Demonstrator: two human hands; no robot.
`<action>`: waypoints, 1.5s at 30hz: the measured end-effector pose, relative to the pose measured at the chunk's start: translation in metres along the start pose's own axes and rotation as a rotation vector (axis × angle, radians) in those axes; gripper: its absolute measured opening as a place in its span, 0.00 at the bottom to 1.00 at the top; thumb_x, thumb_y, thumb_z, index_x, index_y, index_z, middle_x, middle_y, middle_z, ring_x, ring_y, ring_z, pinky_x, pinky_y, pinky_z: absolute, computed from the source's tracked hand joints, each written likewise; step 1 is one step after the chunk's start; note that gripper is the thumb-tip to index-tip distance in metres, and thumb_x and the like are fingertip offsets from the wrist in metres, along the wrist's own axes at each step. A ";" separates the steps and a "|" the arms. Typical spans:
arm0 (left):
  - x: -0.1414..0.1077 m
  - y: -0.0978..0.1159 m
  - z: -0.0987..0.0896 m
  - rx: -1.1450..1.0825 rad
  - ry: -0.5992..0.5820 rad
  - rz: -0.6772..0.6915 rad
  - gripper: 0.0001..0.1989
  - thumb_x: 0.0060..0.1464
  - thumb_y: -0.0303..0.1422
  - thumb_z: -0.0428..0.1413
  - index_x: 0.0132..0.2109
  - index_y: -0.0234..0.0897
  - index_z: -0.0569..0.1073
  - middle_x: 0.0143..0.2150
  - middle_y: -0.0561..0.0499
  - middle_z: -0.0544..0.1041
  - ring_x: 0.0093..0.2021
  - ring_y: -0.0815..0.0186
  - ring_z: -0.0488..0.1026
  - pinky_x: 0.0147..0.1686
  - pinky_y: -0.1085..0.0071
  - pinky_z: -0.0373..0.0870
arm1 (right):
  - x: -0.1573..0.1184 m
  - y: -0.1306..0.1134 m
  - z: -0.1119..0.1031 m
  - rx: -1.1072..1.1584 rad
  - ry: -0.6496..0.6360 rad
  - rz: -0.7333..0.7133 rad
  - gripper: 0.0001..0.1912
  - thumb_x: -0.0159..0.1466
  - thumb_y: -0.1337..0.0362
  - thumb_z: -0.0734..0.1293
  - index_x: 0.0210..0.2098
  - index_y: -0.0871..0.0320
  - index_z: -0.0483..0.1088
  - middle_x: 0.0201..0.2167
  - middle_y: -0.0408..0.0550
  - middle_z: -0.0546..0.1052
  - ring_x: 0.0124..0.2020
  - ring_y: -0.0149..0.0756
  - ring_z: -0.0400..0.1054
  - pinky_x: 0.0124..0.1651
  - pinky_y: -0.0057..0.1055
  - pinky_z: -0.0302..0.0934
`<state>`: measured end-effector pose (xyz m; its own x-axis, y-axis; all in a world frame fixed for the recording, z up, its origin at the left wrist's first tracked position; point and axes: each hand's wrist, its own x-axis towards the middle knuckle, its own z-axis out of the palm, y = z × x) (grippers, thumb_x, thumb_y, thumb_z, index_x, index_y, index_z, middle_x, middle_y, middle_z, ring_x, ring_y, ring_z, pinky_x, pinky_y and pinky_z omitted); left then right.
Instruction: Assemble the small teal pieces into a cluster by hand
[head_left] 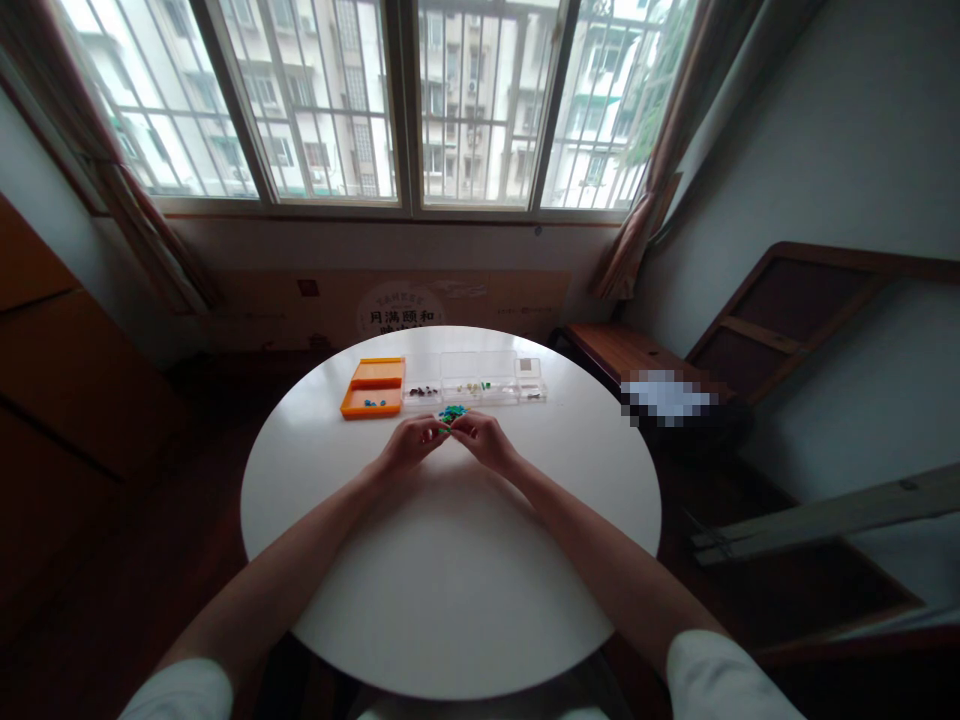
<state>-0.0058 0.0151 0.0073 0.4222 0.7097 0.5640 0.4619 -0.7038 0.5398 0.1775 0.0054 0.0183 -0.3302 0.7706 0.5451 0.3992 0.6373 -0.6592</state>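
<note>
Near the far middle of the white round table point(450, 560), my left hand point(413, 441) and my right hand point(484, 438) meet at their fingertips. The fingers of both are pinched together around a small green piece point(445, 430). Just beyond the fingertips lies a small pile of blue and green pieces point(453, 411), partly hidden by the hands. An open orange box point(373, 408) stands to the left of the pile, with a few blue pieces point(375, 403) inside. Behind the hands is an open clear compartment box point(459, 367), holding dark, pale and green bits in separate compartments.
A brown wooden bench point(626, 350) with a blurred pale item stands beyond the table's right edge. Behind the table, a large cardboard sheet point(300, 310) leans below the barred window. An orange-brown cabinet point(67, 400) is at the left.
</note>
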 end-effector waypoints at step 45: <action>0.000 0.004 -0.001 0.007 -0.002 0.002 0.07 0.53 0.31 0.55 0.36 0.35 0.77 0.25 0.53 0.71 0.23 0.75 0.64 0.24 0.80 0.60 | -0.002 -0.002 0.001 -0.053 -0.030 0.042 0.02 0.55 0.70 0.64 0.27 0.61 0.69 0.22 0.42 0.70 0.24 0.28 0.62 0.28 0.24 0.54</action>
<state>-0.0051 0.0124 0.0100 0.4244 0.7086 0.5638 0.4664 -0.7047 0.5347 0.1767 0.0026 0.0185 -0.3374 0.7968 0.5013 0.4573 0.6042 -0.6526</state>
